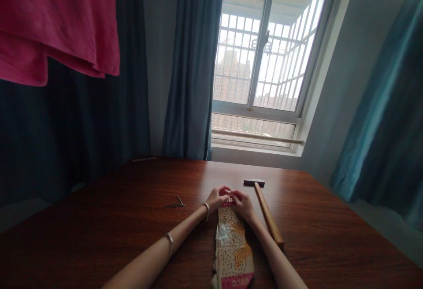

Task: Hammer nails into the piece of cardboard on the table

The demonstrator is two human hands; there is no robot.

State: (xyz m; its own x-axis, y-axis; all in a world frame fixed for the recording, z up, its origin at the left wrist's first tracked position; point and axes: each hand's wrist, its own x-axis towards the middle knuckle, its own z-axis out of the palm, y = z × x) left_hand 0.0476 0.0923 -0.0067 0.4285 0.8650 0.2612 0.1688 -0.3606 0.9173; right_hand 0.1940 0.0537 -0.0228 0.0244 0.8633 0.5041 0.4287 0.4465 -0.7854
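Observation:
A long, ragged-edged strip (233,245) lies lengthwise in front of me, pale with many dark spots, orange stains and pink ends. It looks worn, and I cannot tell its material. At its far end, my left hand (217,198) and my right hand (242,203) meet, fingers closed in a pinch. Something small and thin shows between the fingertips, too small to name. To the right of my right hand rests a hammer (268,214) with a wooden handle and dark head. Several nails (178,201) lie loose to the left of my left hand.
Everything lies on a dark reddish-brown wooden table (139,218). Beyond its far edge are a barred window (257,60) and blue curtains (194,68). A pink cloth (62,20) hangs at the upper left.

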